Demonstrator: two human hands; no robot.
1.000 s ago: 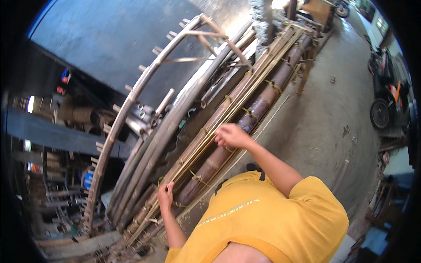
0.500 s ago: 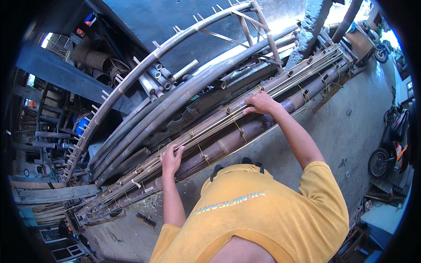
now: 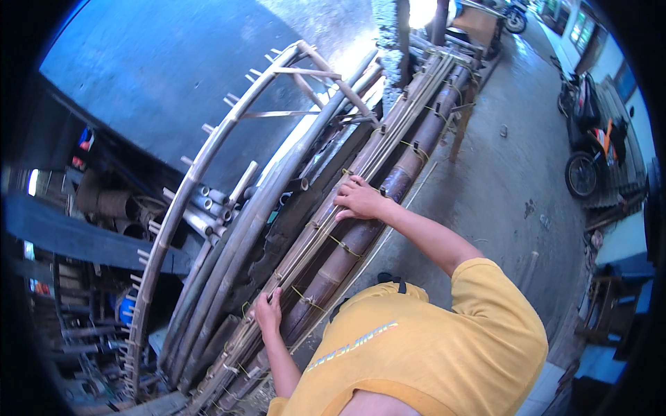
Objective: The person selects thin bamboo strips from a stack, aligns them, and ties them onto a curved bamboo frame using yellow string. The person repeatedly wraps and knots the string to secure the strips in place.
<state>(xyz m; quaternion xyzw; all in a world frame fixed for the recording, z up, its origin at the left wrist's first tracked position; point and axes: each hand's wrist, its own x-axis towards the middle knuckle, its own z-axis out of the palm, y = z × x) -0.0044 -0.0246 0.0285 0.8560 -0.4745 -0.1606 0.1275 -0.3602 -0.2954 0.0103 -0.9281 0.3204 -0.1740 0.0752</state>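
A bundle of long, thin bamboo strips (image 3: 397, 135) lies lengthwise along a low frame of thick brown bamboo poles (image 3: 331, 274). My right hand (image 3: 361, 200) rests over the strips about midway along, its fingers bent around them and the fingertips partly hidden. Lower left, my left hand (image 3: 268, 313) grips the same bundle with its thumb raised beside the fingers. Short dark pegs and yellow ties (image 3: 345, 245) sit at intervals along the poles. A single thin strip (image 3: 416, 191) runs apart from the bundle, on the near side of the frame.
Behind the frame stands a curved bamboo piece (image 3: 182, 187) with short pegs sticking out. Thick bent bamboo poles (image 3: 239, 260) and cut bamboo tubes (image 3: 215, 201) lie beside it. A rough concrete post (image 3: 390, 52) rises near the far end. A motorcycle (image 3: 588, 149) is parked at right on the concrete floor (image 3: 479, 201).
The view has turned, so the frame now runs more steeply toward the upper right. Both hands remain at the bamboo strips, and the right fingers have shifted a little over them.
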